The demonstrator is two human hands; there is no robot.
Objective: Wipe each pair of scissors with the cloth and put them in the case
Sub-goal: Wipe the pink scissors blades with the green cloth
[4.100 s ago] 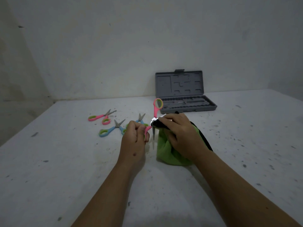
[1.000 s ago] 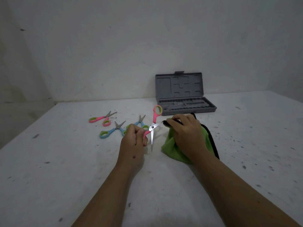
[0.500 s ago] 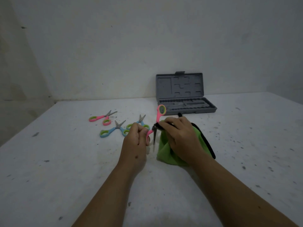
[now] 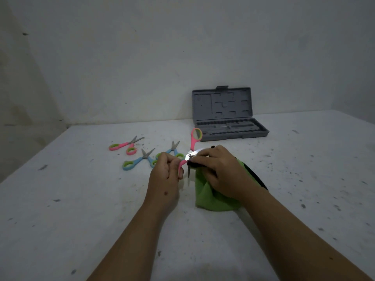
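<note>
While both hands work just above the middle of the surface, the scene reads as follows.

Left hand (image 4: 165, 175): fingers curled round the lower pink handle of the open pink scissors (image 4: 192, 147), holding them up off the surface.

Pink scissors: blades spread; 1 handle loop, pink with a green lining, sticks up toward the far side, 1 blade points down toward the surface, and the other blade runs to the right under the right hand's fingers.

Right hand (image 4: 220, 171): fingers bent over the green cloth (image 4: 211, 197), pinching it against the upper blade near the pivot.

Green cloth: bunched under the right hand, its lower part draped onto the surface; a black edge shows along its right side and at the fingertips.

Case (image 4: 227, 116): grey, open, at the far side of the surface right of centre, lid standing upright; well apart from the hands. Whether anything lies in its moulded slots I cannot tell.

Other scissors: 3 pairs lie flat on the surface to the far left of the hands: 1 pink pair (image 4: 125, 146) farthest left, 1 blue pair (image 4: 138, 161) nearer, and 1 more blue pair (image 4: 172, 150) just beyond the left hand, partly hidden by it.

Surface (image 4: 81, 209): white, speckled with dark marks.
</note>
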